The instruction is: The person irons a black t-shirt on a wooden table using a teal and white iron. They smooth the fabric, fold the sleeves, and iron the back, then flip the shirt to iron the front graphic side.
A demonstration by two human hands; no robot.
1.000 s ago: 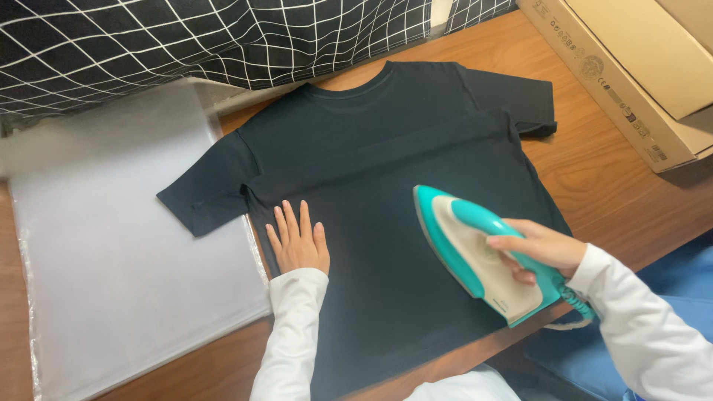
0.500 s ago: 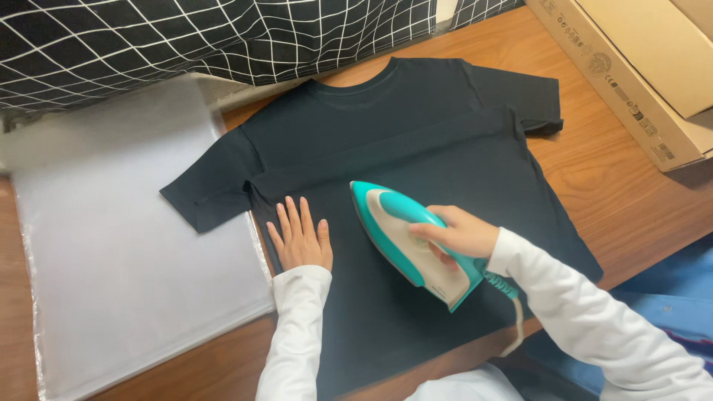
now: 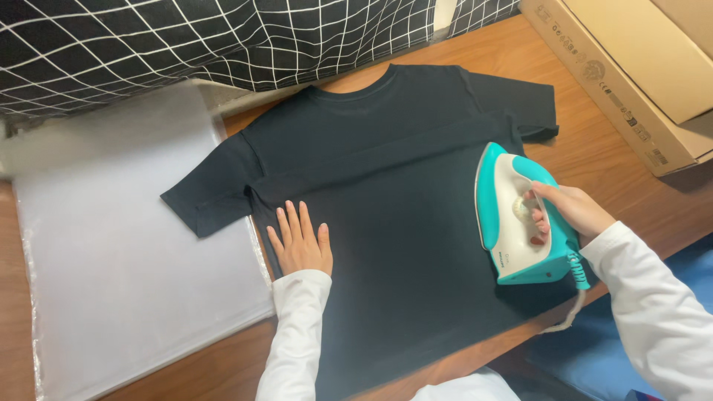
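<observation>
On black T-shirt | left hand flat, open | right hand grips iron

Left hand is flat, palm down, fingers together and pointing away from the body, white sleeve running straight back toward the camera. Right hand is curled in a grip — fingers wrapped, thumb probably tucked under, hard to tell from here. Right forearm comes in from the lower right, bent at the wrist.
</observation>
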